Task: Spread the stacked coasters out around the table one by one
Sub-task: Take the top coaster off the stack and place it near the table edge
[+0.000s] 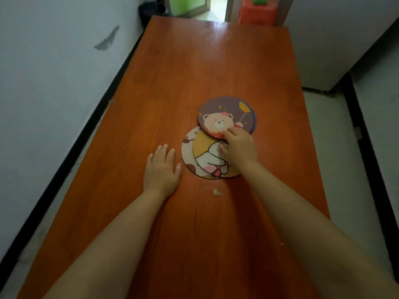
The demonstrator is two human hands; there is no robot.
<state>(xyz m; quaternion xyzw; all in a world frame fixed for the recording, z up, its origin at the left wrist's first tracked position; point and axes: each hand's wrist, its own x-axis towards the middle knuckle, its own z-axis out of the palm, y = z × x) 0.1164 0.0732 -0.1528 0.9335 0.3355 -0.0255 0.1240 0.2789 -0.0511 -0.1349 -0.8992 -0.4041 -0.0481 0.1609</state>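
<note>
A round purple coaster with a bear and a balloon [226, 114] lies near the middle of the orange wooden table [172, 83], partly over the stack. A blue rim of another coaster [254, 120] shows behind its right edge. Below it sit a yellow coaster with a white cartoon animal [205, 152] and a pale spotted coaster [187, 147] under that. My right hand [239, 147] pinches the near edge of the bear coaster, thumb resting on the yellow one. My left hand [162, 169] lies flat on the table, just left of the stack, fingers apart, holding nothing.
A small pale crumb [217, 192] lies on the table close to the stack's near side. White walls run along both long sides. An orange plastic stool [258, 10] stands beyond the table's far end by a doorway.
</note>
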